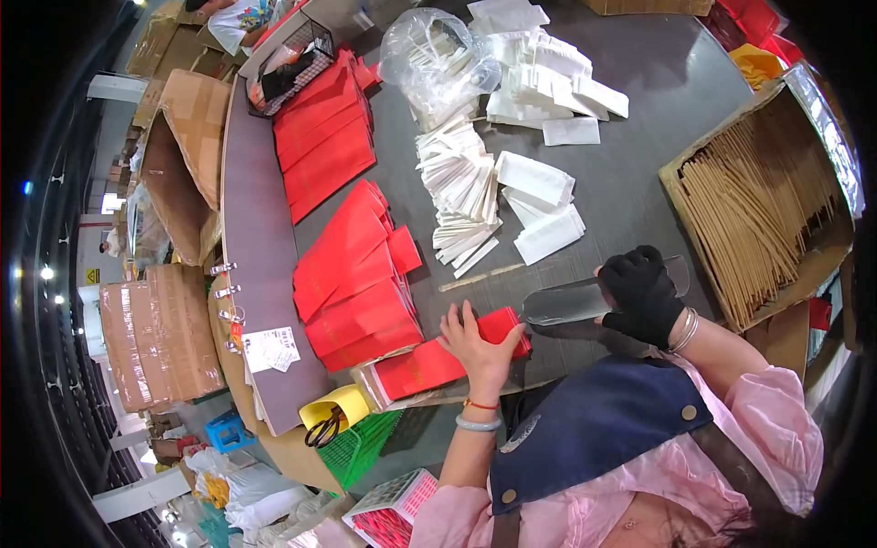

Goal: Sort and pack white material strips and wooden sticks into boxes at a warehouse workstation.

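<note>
My left hand [479, 345], bare, rests with spread fingers on a red paper packet [420, 368] at the table's near edge. The packet lies in a narrow cardboard holder [368, 384]. My right hand [642, 290], in a black fingerless glove, is closed round a long, clear plastic trough-shaped piece [565, 307]. One rounded end of it points toward the red packet; the other sticks out past the glove. Fanned red packets [354, 274] lie to the left. Beyond my hands are a pile of narrow white paper strips [457, 187] and folded white paper packets [548, 228].
A cardboard box of thin brown sticks [740, 219] stands at the right. A clear plastic bag [429, 55] and more white packets [548, 78] lie at the back. Black scissors [323, 431] sit in a yellow holder [347, 402]. A wire basket [292, 68] stands far left.
</note>
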A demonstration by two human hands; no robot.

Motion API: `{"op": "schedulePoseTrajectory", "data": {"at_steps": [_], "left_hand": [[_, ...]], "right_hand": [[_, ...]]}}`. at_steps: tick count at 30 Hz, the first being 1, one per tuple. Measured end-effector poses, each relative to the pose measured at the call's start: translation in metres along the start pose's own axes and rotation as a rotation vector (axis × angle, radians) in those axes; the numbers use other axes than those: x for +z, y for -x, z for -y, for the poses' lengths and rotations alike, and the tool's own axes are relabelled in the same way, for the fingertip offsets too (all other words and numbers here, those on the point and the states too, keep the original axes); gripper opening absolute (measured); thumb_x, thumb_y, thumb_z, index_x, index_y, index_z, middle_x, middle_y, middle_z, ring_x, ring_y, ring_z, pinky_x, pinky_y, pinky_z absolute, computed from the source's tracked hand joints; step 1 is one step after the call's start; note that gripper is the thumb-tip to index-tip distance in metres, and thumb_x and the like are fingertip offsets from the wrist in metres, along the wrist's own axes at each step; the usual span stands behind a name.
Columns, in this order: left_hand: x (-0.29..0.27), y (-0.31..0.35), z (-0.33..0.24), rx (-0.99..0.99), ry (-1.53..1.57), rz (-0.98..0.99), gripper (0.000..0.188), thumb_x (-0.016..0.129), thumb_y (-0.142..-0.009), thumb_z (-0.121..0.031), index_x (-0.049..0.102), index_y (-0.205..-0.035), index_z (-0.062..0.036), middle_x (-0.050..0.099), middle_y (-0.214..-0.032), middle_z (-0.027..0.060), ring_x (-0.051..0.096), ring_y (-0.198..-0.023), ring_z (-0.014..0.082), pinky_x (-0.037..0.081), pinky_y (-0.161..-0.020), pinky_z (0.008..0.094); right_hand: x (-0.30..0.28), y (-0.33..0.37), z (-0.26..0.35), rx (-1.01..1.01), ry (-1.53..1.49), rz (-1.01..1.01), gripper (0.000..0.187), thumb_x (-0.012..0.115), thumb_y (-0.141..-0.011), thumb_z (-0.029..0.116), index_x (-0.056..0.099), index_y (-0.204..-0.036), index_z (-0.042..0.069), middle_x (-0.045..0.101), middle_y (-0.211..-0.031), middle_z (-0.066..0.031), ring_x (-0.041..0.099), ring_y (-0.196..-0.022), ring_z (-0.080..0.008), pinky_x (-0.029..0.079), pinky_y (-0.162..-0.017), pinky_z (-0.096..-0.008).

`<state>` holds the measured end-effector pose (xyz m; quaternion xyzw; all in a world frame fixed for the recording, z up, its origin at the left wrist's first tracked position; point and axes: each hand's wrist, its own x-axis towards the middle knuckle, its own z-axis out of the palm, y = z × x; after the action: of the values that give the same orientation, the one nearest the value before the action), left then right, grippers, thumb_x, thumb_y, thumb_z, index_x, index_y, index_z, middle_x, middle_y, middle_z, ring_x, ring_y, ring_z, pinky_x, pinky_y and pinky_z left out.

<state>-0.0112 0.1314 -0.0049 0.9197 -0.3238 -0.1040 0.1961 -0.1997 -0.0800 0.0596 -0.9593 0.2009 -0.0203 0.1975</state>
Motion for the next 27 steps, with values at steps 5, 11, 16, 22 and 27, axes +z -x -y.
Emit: {"op": "schedulePoseTrajectory", "data": {"at_steps": [5, 11, 16, 22, 27], "left_hand": [[-0.007, -0.001, 0.008, -0.015, 0.096, 0.047, 0.097, 0.084, -0.065, -0.049, 0.045, -0.137, 0.0017, 0.038, -0.146, 0.0217, 0.028, -0.139, 0.0387, 0.011, -0.114, 0.0571], [-0.006, -0.008, 0.003, 0.053, 0.105, 0.06, 0.094, 0.084, -0.067, -0.046, 0.044, -0.138, 0.0008, 0.038, -0.146, 0.0194, 0.031, -0.138, 0.038, 0.012, -0.114, 0.0577], [-0.006, -0.07, 0.006, 0.339, 0.159, -0.134, 0.043, 0.075, -0.079, -0.022, 0.063, -0.116, -0.0043, 0.06, -0.116, 0.018, 0.054, -0.111, 0.0366, 0.04, -0.099, 0.0481], [0.002, -0.114, 0.038, 0.528, -0.004, -0.153, 0.006, 0.066, -0.083, -0.014, 0.066, -0.084, -0.0084, 0.061, -0.081, 0.0112, 0.058, -0.08, 0.0327, 0.046, -0.07, 0.0438], [0.001, -0.102, 0.018, 0.524, -0.003, -0.116, 0.008, 0.059, -0.088, -0.014, 0.06, -0.086, -0.0066, 0.059, -0.081, 0.0115, 0.058, -0.079, 0.0338, 0.046, -0.07, 0.0467]], "right_hand": [[0.011, -0.007, 0.004, -0.075, -0.011, 0.077, 0.064, 0.079, -0.062, 0.043, 0.061, -0.111, 0.006, 0.06, -0.102, -0.0119, 0.058, -0.099, -0.0307, 0.037, -0.096, -0.0471], [0.07, -0.038, 0.044, -0.174, -0.041, 0.2, 0.065, 0.076, -0.067, 0.05, 0.062, -0.113, 0.007, 0.06, -0.113, -0.0131, 0.055, -0.108, -0.0307, 0.036, -0.099, -0.0477], [0.04, -0.01, 0.008, -0.192, -0.144, -0.151, 0.058, 0.077, -0.07, 0.042, 0.063, -0.116, 0.01, 0.061, -0.118, -0.0119, 0.055, -0.113, -0.0297, 0.037, -0.1, -0.0461], [-0.021, 0.105, -0.13, 0.476, 0.069, -0.745, 0.042, 0.078, -0.071, 0.017, 0.062, -0.108, 0.005, 0.062, -0.107, -0.0153, 0.058, -0.101, -0.0327, 0.047, -0.092, -0.04], [-0.051, 0.184, -0.212, 0.736, 0.435, -0.566, 0.038, 0.067, -0.077, 0.015, 0.061, -0.113, 0.004, 0.061, -0.112, -0.017, 0.057, -0.107, -0.0349, 0.045, -0.095, -0.0416]]}}
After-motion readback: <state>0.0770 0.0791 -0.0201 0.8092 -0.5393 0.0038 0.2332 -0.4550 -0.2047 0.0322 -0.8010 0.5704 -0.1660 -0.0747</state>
